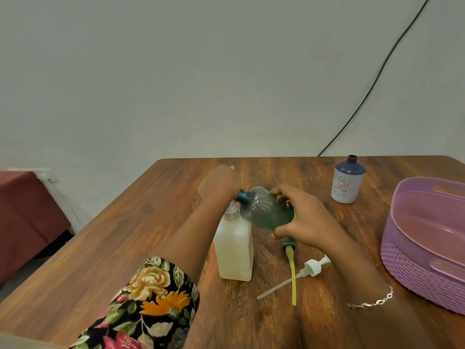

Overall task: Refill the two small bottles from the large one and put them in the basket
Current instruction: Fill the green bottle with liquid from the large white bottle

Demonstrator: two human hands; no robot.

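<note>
The large bottle [235,250] of milky liquid stands upright at the table's middle. My right hand [302,217] grips a clear teal small bottle [266,212], tilted on its side with its open neck pointing left, just above the large bottle's top. My left hand [219,185] is behind the large bottle's neck with its back to the camera. Its fingers are curled away, so what they hold is hidden. The second small bottle [348,182], white with a blue top and no cap, stands at the back right. The purple basket [402,250] sits empty at the right edge.
Two pump heads lie on the table in front of my right hand: a white one [312,268] with a clear tube and a green one [289,248] with a yellow tube. A black cable [377,79] runs down the wall behind the table.
</note>
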